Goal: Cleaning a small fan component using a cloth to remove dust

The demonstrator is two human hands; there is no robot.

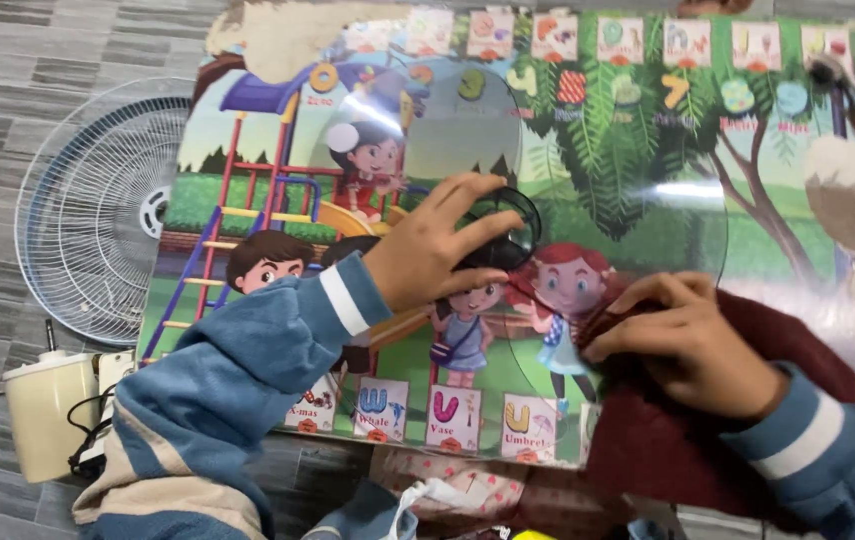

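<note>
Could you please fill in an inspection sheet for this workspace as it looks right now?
Surface: colourful children's poster lying flat.
Job's things: clear round fan guard on the poster, black hub ring at its centre; dark red cloth on it.
Clutter: white wire grille; cream motor housing.
Hands: left hand grips the ring; right hand presses the cloth.
Cables: black cord by the housing.
Surroundings: grey tiled floor.

Even indoor lighting; white glare on the glossy poster (683, 190); both hands slightly motion-blurred; soft focus at right edge
</note>
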